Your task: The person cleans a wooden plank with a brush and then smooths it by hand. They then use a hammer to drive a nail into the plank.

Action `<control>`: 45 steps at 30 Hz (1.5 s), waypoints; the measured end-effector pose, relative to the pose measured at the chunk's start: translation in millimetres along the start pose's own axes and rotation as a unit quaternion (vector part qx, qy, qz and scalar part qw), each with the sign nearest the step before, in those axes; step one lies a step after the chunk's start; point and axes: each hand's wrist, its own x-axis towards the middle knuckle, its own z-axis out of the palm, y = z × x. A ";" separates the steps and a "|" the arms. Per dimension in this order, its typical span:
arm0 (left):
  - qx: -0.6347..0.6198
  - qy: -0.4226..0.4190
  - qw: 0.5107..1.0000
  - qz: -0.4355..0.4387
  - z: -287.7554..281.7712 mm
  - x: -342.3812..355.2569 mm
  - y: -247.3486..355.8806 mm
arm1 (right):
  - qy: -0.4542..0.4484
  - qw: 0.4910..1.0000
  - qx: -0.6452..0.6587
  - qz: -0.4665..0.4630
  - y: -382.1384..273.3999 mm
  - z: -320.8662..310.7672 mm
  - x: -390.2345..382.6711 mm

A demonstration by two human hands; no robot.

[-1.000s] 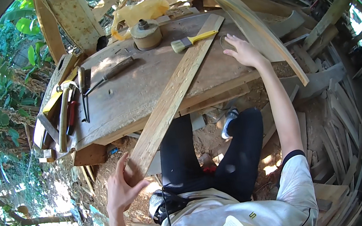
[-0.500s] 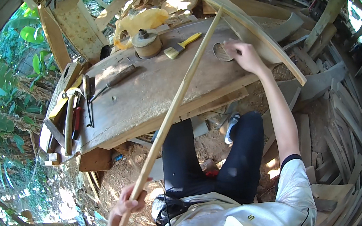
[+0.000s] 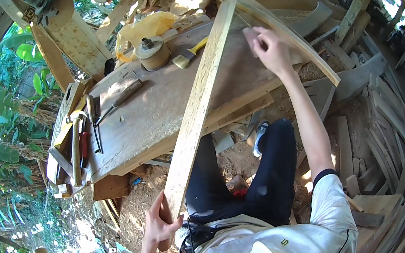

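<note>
My left hand (image 3: 157,225) grips the lower end of a long pale plank (image 3: 199,103) that slants up across a wooden workbench (image 3: 125,132) to its far right part. My right hand (image 3: 271,50) is raised by the plank's upper end, fingers curled and blurred; what is in them, if anything, I cannot make out. Left of the plank lie a yellow-handled brush (image 3: 185,59) and a round block with a metal fitting (image 3: 153,55). A wooden-handled tool (image 3: 127,91), a hammer (image 3: 78,144) and red-handled pliers (image 3: 84,142) lie on the bench's left part.
A long curved board (image 3: 299,43) slants past my right hand. Yellow plastic sheet (image 3: 145,31) is bunched behind the round block. Offcuts (image 3: 387,116) pile on the ground at right. Leafy plants (image 3: 1,134) border the left. My legs are below the bench.
The plank has been turned about its length and stands steeper across the bench. My right hand has gone from spread fingers to curled ones, covering a round object seen half a second ago.
</note>
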 end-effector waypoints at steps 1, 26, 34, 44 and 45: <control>0.033 0.009 0.999 -0.013 -0.9 0.4 -1.1 | 0.026 0.998 0.034 0.049 -24.0 -6.8 3.7; 0.170 0.018 0.983 0.065 -12.6 27.1 0.6 | -0.108 0.979 0.096 -0.147 -121.9 66.9 -69.0; 0.180 0.020 0.984 0.000 -5.9 29.0 -5.6 | -0.222 0.905 0.305 -0.196 -160.6 63.6 -85.1; 0.228 0.075 0.964 0.110 -4.1 9.8 -65.7 | -0.187 0.934 0.243 -0.182 -140.0 55.1 -71.3; 0.237 0.072 0.966 0.078 -4.3 0.4 -68.1 | -0.201 0.937 0.239 -0.156 -121.6 52.9 -54.4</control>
